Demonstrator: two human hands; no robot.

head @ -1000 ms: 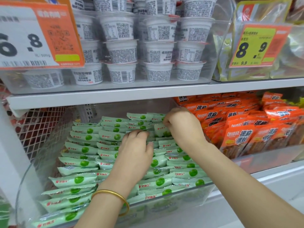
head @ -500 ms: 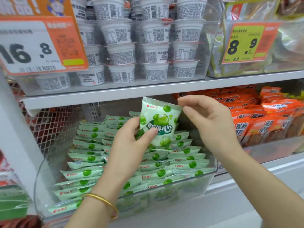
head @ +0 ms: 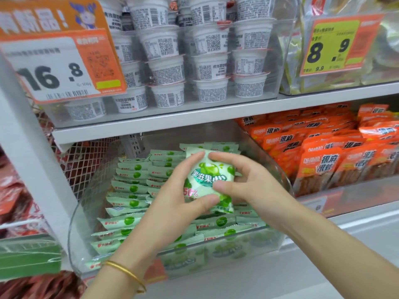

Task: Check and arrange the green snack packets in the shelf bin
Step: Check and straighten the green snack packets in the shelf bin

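packet point(head: 208, 180): upright, long axis vertical, above bin point(head: 216, 251) rows
left hand point(head: 172, 203): fingers pinch left edge
right hand point(head: 248, 184): fingers pinch right edge
nearer: equal

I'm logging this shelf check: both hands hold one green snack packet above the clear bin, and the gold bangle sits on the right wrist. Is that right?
Not quite. The head view shows the gold bangle on the left wrist. The rest holds: left hand and right hand hold one green snack packet above the clear plastic bin.
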